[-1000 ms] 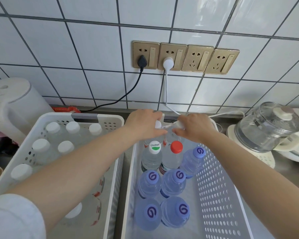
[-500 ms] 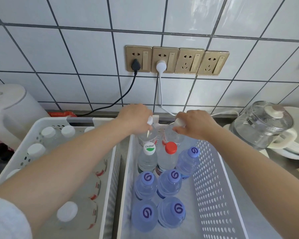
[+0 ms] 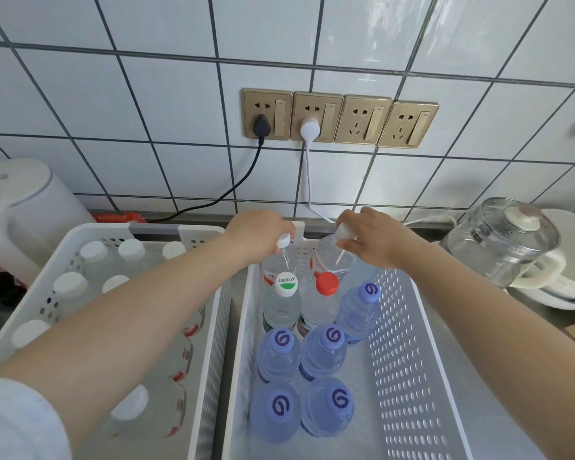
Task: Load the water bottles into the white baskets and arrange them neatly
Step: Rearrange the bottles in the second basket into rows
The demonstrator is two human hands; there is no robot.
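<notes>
Standing at the far end of the right basket [image 3: 412,327], two white-capped bottles were gripped by the caps, left hand [image 3: 258,232] on the left bottle [image 3: 281,260], right hand [image 3: 370,235] on the right bottle [image 3: 332,260], now spread apart.

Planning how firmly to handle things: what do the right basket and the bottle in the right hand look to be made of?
The white perforated right basket looks like moulded plastic with a matte finish: uniform colour, punched oval holes, thick rounded rim. The clear white-capped bottle held by the right hand looks like thin glossy transparent plastic, probably PET; water and glints show through it.
</notes>
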